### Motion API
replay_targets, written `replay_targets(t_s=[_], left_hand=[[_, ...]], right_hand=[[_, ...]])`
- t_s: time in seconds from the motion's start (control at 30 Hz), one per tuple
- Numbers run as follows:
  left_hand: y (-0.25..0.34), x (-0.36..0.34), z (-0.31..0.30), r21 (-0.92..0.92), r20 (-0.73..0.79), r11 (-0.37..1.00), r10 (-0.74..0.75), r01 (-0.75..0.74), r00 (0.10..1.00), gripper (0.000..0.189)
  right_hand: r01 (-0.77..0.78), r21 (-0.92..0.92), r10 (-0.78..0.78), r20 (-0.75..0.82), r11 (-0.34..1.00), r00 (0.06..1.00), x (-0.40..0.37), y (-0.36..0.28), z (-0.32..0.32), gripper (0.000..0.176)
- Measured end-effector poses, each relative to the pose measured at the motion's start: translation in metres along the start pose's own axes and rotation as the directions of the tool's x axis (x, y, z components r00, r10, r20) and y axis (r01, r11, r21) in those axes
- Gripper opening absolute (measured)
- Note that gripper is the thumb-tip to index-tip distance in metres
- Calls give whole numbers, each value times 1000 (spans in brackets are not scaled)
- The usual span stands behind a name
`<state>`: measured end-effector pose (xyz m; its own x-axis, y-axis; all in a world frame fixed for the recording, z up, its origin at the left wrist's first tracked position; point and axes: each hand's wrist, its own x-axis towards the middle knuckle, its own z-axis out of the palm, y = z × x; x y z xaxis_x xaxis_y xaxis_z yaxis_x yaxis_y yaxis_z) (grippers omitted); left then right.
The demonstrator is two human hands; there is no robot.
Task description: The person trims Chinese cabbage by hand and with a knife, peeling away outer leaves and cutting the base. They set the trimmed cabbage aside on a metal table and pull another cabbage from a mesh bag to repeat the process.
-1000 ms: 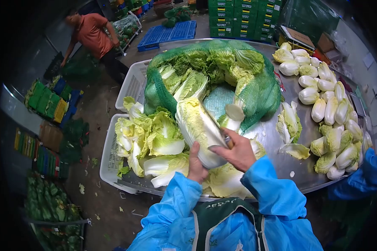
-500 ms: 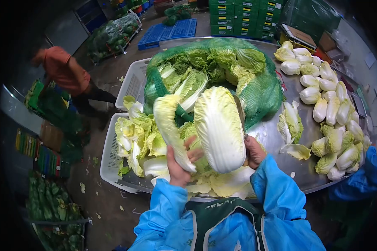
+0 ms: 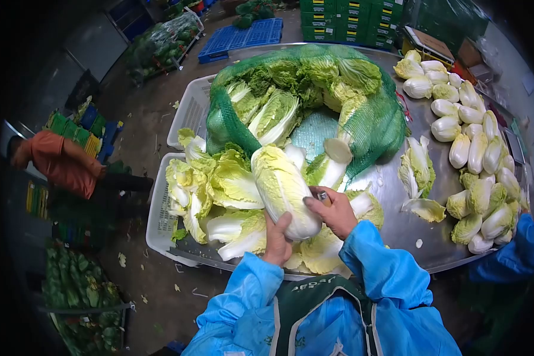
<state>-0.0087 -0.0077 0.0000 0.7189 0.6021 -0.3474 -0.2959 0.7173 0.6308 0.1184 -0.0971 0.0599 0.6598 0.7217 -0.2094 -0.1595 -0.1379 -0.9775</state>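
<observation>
A pale trimmed cabbage (image 3: 284,190) is tilted over the near edge of the metal table. My left hand (image 3: 277,238) grips its lower left side, thumb up. Against its lower right side, my right hand (image 3: 333,210) is closed around a small handle (image 3: 324,198); the rest of that tool is hidden. Beyond them, a green net bag (image 3: 381,121) lies open with leafy cabbages (image 3: 276,115) inside. Loose outer leaves (image 3: 234,178) lie to the left and beneath my hands.
White crates (image 3: 160,207) stand along the table's left edge. Many trimmed cabbages (image 3: 475,148) are piled on the right of the table (image 3: 391,228). A person (image 3: 62,163) is at the far left; a blue sleeve (image 3: 525,243) shows at the right edge.
The cabbage has moved left and tilted. The loose leaf has left my left hand, which now holds the cabbage. My right hand has moved left. The person at left has moved farther left.
</observation>
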Motion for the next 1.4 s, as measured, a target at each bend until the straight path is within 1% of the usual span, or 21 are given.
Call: replay_targets(t_s=[0.03, 0.17, 0.3, 0.4, 0.47, 0.57, 0.6, 0.63, 0.7, 0.73, 0.83, 0.9, 0.97, 1.07, 1.13, 1.17, 1.23, 1.3, 1.33, 1.37, 1.4], left_hand=[[1, 0, 7, 115, -13, 986, 125, -123, 992, 72], [-4, 1, 15, 113, -51, 976, 195, -189, 979, 73], [-12, 5, 19, 101, -51, 964, 252, -246, 966, 72], [-19, 7, 13, 138, -58, 957, 264, -254, 963, 65], [-23, 11, 1, -185, -99, 982, 26, -44, 995, 62], [-3, 12, 12, -315, -103, 948, 11, -44, 995, 68], [1, 13, 9, -315, -78, 945, 60, -82, 995, 67], [2, 14, 7, -315, -78, 946, 59, -81, 995, 67], [1, 20, 6, -181, -155, 963, 172, -199, 973, 65], [-3, 24, 3, -180, -153, 964, 170, -196, 974, 65], [-9, 29, 2, -39, -161, 960, 267, -277, 950, 64], [-1, 28, 20, 122, -119, 881, 470, -457, 875, 68], [1, 28, 17, 97, -95, 898, 437, -428, 895, 71], [1, 34, 14, 13, -54, 919, 394, -394, 917, 74], [5, 31, 18, -91, -72, 934, 341, -346, 937, 73], [9, 29, 22, -93, -71, 934, 341, -346, 938, 73], [24, 22, 34, -337, -41, 908, 250, -249, 967, 73], [37, 20, 27, -326, -6, 925, 202, -193, 979, 83], [41, 17, 23, -406, 189, 912, 140, -52, 972, 85], [41, 19, 18, -439, 426, 895, 128, 81, 895, 88], [45, 19, 18, -410, 637, 886, 108, 217, 763, 91]], right_hand=[[1, -2, -1, 3, 1000, 1000, 1, 1, 1, 45], [44, 17, -44, -41, 999, 998, 4, 8, 5, 38], [160, -119, -184, -235, 980, 954, 10, 25, 8, 27], [198, 94, -164, -282, 976, 945, 13, 28, 5, 22], [-20, 508, 281, -444, 861, 851, 15, 19, -5, 22], [-94, 459, 239, -268, 884, 933, 12, 8, -49, 26], [-148, 115, 179, -348, 982, 920, 15, 7, -54, 44], [-149, 115, 180, -349, 982, 920, 14, 9, -51, 44], [55, -214, -111, -262, 975, 959, 8, 18, -34, 63], [82, -206, -112, -136, 975, 984, 6, 27, -19, 75], [68, -29, -69, -59, 997, 996, -4, 6, 23, 61], [36, 71, -29, -93, 997, 995, -4, 0, 28, 55], [-4, 164, 24, -119, 986, 993, -5, 0, 32, 50], [86, 319, -22, -197, 944, 980, -3, -2, 34, 37], [-45, 425, 177, -276, 904, 945, -7, -3, 33, 31], [-44, 424, 176, -277, 905, 945, -5, -3, 28, 31], [-42, 666, 178, -138, 745, 974, 3, -3, 8, 38], [-62, 566, 156, -120, 822, 980, 12, -5, -7, 51], [-102, 348, 158, -138, 932, 978, 13, -17, -12, 54], [-137, 110, 154, -161, 984, 975, 14, -24, -15, 57], [-154, 162, 166, -61, 975, 984, 15, -29, -14, 57]])
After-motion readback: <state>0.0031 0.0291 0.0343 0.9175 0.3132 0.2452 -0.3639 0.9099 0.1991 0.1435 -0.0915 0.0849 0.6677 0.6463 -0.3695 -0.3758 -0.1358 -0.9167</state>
